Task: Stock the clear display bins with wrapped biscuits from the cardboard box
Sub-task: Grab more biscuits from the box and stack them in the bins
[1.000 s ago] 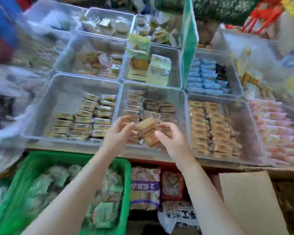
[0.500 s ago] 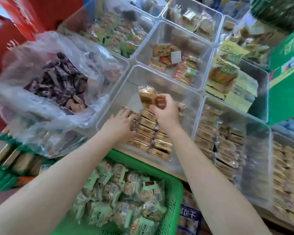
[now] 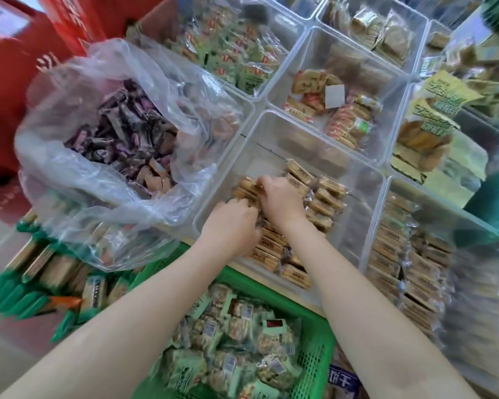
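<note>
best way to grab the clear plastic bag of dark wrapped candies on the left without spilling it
Grip the clear plastic bag by its loose rim, gathering the film from both sides above the dark candies and coming from above. Its mouth gapes wide open and faces up, and the thin film sags around the load, so a one-sided or low grab would likely tip it.

Clear plastic bag (image 3: 78, 168) of dark purple-wrapped sweets (image 3: 121, 133), far left; green plastic basket (image 3: 314, 358) of green-wrapped snack packets (image 3: 236, 341), near edge, below.
</note>
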`<state>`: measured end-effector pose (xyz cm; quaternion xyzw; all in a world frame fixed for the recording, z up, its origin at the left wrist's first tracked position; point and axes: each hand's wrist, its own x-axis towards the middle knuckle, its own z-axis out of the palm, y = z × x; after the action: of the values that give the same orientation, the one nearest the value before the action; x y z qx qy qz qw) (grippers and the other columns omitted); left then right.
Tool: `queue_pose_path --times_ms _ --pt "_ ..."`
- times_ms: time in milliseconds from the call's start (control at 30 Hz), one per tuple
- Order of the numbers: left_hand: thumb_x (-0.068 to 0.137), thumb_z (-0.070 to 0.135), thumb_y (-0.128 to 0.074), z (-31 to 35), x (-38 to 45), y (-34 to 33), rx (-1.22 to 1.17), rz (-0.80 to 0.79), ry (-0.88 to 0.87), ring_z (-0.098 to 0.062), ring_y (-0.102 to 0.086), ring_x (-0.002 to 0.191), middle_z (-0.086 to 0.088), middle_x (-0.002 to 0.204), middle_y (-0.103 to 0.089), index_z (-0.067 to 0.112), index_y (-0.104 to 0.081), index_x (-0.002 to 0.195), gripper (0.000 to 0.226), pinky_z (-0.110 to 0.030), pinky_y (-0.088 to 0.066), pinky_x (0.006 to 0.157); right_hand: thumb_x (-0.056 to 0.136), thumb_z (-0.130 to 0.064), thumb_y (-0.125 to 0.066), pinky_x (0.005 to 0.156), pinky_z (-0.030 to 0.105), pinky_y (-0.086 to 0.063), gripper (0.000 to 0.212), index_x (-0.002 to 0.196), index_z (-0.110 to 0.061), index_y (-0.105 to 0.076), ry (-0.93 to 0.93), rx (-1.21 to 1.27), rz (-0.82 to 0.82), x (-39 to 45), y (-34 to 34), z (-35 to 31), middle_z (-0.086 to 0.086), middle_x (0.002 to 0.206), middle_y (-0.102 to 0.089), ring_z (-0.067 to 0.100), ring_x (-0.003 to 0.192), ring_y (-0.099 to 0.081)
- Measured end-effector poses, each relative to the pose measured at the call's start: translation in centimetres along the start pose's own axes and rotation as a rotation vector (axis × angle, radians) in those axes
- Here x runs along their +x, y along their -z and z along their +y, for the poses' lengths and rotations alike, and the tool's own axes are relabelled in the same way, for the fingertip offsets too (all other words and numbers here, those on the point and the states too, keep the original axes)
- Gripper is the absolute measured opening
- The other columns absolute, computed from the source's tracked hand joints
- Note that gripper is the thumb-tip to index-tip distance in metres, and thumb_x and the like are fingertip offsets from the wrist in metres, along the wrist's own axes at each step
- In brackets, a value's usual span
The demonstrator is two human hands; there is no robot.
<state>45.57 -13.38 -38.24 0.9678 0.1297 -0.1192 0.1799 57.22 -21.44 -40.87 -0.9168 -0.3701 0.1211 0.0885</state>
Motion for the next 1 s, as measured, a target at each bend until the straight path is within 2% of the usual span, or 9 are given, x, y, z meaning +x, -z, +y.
queue_pose_path --times_ms 100,167,267,367,467,567,733,900,1000 --pt "0.096 0.031 -0.044 -0.1 0.0 -0.1 -0.016 0.093 -0.009 -0.024 -0.056 0.094 -0.003 0.100 -0.062 0.018 -0.057 0.090 0.020 -0.036 -0.037 0.072 0.092 -0.006 -0.054 0.089 0.046 -0.044 0.028 0.115 -0.007 -0.070 0.072 -0.054 0.018 -0.5 -0.4 0.0 0.014 0.113 -0.067 0.038 0.111 -0.056" --pt "0.096 0.027 -0.047 -0.1 -0.3 0.0 -0.060 0.178 -0.020 -0.022 -0.051 0.083 -0.001 0.087 -0.056 0.016 -0.057 0.087 0.017 -0.033 -0.032 0.066 0.098 -0.015 -0.048 0.100 0.047 -0.037 0.034 0.127 -0.016 -0.066 0.050 -0.106 -0.087 -1.3 0.2 0.2 0.008 0.133 -0.058 0.032 0.126 -0.046" --pt "0.093 0.020 -0.054 -0.1 -1.1 0.3 -0.129 0.304 -0.045 -0.020 -0.044 0.065 0.004 0.072 -0.045 0.015 -0.056 0.076 0.018 -0.029 -0.025 0.052 0.101 -0.019 -0.046 0.110 0.047 -0.033 0.033 0.125 -0.018 -0.067 -0.025 0.084 -0.032 -4.3 1.5 1.2 0.005 0.143 -0.053 0.025 0.135 -0.043" --pt "0.094 0.020 -0.053 0.0 -1.7 0.3 -0.153 0.314 -0.012 -0.021 -0.050 0.056 0.004 0.065 -0.053 0.013 -0.057 0.072 0.023 -0.025 -0.028 0.045 0.101 -0.014 -0.050 0.087 0.035 -0.051 0.021 0.112 -0.016 -0.068 -0.118 0.394 0.151 -9.9 4.2 2.6 -0.001 0.107 -0.067 0.012 0.098 -0.061" --pt "0.094 0.022 -0.054 3.5 -2.4 0.2 -0.232 0.338 0.019 -0.022 -0.058 0.064 0.002 0.074 -0.064 0.013 -0.068 0.082 0.021 -0.031 -0.046 0.052 0.102 -0.018 -0.049 0.058 0.029 -0.048 0.014 0.092 -0.018 -0.059 -0.288 0.604 0.232 -16.8 7.9 4.8 0.002 0.077 -0.062 0.013 0.066 -0.058" --pt "0.099 0.027 -0.053 12.1 -4.0 0.1 -0.320 0.247 -0.098 -0.017 -0.057 0.070 0.005 0.081 -0.064 0.016 -0.066 0.088 0.021 -0.032 -0.047 0.058 0.101 -0.018 -0.052 0.059 0.029 -0.050 0.018 0.085 -0.014 -0.059 -0.459 0.741 0.354 -24.4 11.1 8.4 0.011 0.075 -0.063 0.018 0.065 -0.060" --pt "0.098 0.034 -0.055 29.2 -7.9 -2.8 -0.437 0.006 -0.322 -0.008 -0.059 0.074 0.012 0.086 -0.064 0.028 -0.069 0.100 0.015 -0.032 -0.051 0.064 0.099 -0.014 -0.054 0.065 0.033 -0.052 0.021 0.079 -0.013 -0.060 -0.736 0.798 0.692 -38.3 16.1 17.4 0.006 0.070 -0.066 0.022 0.066 -0.063" --pt "0.098 0.036 -0.055 45.5 -11.8 -6.8 -0.371 -0.173 -0.545 -0.015 -0.060 0.091 0.009 0.108 -0.058 0.030 -0.058 0.126 0.029 -0.031 -0.048 0.072 0.096 -0.011 -0.054 0.063 0.027 -0.048 0.020 0.078 -0.016 -0.059 -1.016 0.781 1.142 -53.3 18.7 27.8 0.002 0.070 -0.065 0.018 0.065 -0.059" --pt "0.098 0.038 -0.056 54.8 -13.9 -9.7 -0.317 -0.183 -0.663 -0.026 -0.054 0.113 -0.001 0.125 -0.052 0.026 -0.050 0.140 0.043 -0.036 -0.047 0.083 0.095 -0.012 -0.053 0.066 0.030 -0.052 0.017 0.080 -0.018 -0.058 -1.218 0.782 1.273 -61.3 18.0 34.7 0.002 0.076 -0.065 0.019 0.069 -0.060"
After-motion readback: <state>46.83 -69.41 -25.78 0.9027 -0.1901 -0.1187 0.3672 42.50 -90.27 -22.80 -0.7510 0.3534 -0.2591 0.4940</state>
